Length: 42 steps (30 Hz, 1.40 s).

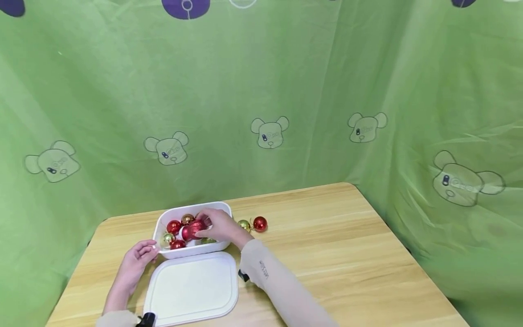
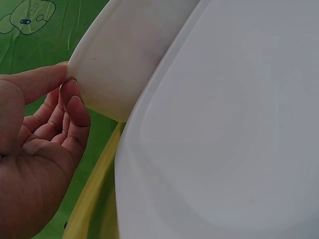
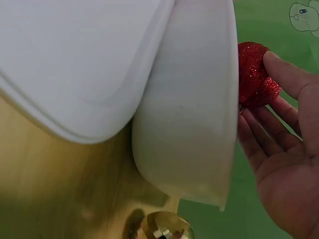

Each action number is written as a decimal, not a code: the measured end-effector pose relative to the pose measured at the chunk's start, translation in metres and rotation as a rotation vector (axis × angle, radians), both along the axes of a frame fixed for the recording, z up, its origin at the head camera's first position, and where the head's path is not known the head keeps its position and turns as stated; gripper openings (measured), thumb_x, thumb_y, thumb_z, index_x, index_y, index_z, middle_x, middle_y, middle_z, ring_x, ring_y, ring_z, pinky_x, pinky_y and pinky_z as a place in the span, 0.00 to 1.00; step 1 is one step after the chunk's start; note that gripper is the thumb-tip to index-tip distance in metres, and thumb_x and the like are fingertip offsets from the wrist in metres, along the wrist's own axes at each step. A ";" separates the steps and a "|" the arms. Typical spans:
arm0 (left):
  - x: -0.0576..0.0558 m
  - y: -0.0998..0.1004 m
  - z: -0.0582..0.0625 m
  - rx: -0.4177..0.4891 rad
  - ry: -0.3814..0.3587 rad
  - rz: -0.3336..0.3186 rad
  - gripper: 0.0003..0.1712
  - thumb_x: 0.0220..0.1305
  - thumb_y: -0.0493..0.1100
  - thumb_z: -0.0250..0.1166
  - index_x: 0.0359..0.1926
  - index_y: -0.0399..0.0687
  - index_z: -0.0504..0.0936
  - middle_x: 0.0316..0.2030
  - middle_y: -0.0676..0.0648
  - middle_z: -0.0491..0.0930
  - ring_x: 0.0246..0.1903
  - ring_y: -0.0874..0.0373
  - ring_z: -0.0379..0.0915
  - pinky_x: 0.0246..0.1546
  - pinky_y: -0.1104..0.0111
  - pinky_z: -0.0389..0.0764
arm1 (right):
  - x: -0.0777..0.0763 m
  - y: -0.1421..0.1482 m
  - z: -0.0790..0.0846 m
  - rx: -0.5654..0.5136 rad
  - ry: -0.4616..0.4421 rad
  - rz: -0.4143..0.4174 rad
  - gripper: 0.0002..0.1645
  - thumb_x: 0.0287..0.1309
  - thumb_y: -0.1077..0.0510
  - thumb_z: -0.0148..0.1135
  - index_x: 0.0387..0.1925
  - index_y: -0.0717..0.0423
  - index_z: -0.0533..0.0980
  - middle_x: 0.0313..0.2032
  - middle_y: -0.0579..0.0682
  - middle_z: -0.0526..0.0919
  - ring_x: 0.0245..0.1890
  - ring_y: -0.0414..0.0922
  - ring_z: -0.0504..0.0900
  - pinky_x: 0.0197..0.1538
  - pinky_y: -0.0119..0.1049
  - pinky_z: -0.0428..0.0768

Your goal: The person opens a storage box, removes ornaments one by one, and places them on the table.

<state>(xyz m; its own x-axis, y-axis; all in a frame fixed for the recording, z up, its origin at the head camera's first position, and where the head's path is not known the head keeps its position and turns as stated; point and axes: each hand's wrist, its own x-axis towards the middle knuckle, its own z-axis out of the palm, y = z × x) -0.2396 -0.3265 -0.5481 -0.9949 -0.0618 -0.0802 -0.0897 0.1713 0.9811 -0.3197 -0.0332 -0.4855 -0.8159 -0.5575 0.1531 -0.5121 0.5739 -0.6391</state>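
Note:
Near the back left of the table stands a white plastic box point(image 1: 195, 251) with several shiny red and gold ball ornaments point(image 1: 173, 226) in it. My left hand point(image 1: 140, 254) pinches the box's front left corner at the rim, thumb on one side and fingertips on the other in the left wrist view. Over the box's right half, my right hand point(image 1: 220, 225) holds a red glittery ornament point(image 3: 254, 74) between thumb and fingers. A white part shows at that ornament's left end in the head view, and the box wall hides some of it in the right wrist view.
A white lid point(image 1: 192, 286) lies flat in front of the box, between my forearms. Right of the box, a gold ball point(image 1: 244, 224) and a red ball point(image 1: 260, 224) rest on the wooden table point(image 1: 347, 254). Green curtains point(image 1: 310, 81) hang behind the table and at its sides.

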 end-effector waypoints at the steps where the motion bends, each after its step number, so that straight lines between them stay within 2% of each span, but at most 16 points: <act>1: 0.000 0.000 0.000 -0.005 -0.002 -0.006 0.28 0.73 0.39 0.65 0.65 0.28 0.66 0.36 0.59 0.82 0.37 0.64 0.80 0.44 0.74 0.86 | 0.000 0.004 0.002 0.000 0.005 -0.001 0.26 0.58 0.47 0.77 0.55 0.50 0.79 0.49 0.44 0.86 0.49 0.38 0.83 0.57 0.27 0.81; 8: 0.000 0.000 0.002 -0.004 0.016 -0.005 0.27 0.73 0.39 0.65 0.64 0.27 0.68 0.36 0.58 0.82 0.37 0.64 0.80 0.43 0.75 0.86 | -0.003 0.039 0.014 -0.039 -0.039 -0.014 0.28 0.60 0.48 0.75 0.58 0.51 0.77 0.52 0.47 0.85 0.53 0.42 0.84 0.61 0.35 0.82; 17: 0.001 0.000 -0.001 -0.030 -0.014 0.000 0.28 0.74 0.40 0.64 0.66 0.30 0.66 0.36 0.58 0.81 0.37 0.65 0.79 0.44 0.74 0.85 | -0.010 0.098 0.008 -0.098 -0.078 -0.084 0.29 0.58 0.50 0.77 0.58 0.53 0.77 0.51 0.51 0.86 0.52 0.47 0.84 0.64 0.48 0.82; 29: -0.001 0.001 0.000 -0.030 -0.010 0.007 0.28 0.74 0.40 0.64 0.66 0.30 0.67 0.36 0.58 0.81 0.37 0.65 0.79 0.44 0.74 0.85 | -0.016 0.163 0.010 -0.077 -0.096 -0.232 0.30 0.58 0.49 0.77 0.60 0.52 0.77 0.52 0.50 0.85 0.54 0.49 0.84 0.64 0.49 0.82; 36: -0.001 0.002 0.001 -0.022 -0.018 0.005 0.29 0.74 0.41 0.64 0.66 0.29 0.66 0.36 0.58 0.81 0.37 0.64 0.79 0.43 0.75 0.85 | -0.017 0.195 0.006 -0.097 -0.083 -0.261 0.29 0.59 0.53 0.76 0.59 0.55 0.77 0.52 0.53 0.85 0.54 0.52 0.84 0.65 0.52 0.81; 42: -0.001 0.000 0.000 -0.024 -0.027 0.005 0.28 0.75 0.40 0.63 0.67 0.30 0.65 0.36 0.58 0.81 0.37 0.64 0.78 0.43 0.74 0.85 | -0.016 0.211 -0.004 -0.107 -0.111 -0.291 0.29 0.59 0.54 0.76 0.59 0.56 0.76 0.53 0.53 0.84 0.55 0.53 0.83 0.65 0.51 0.81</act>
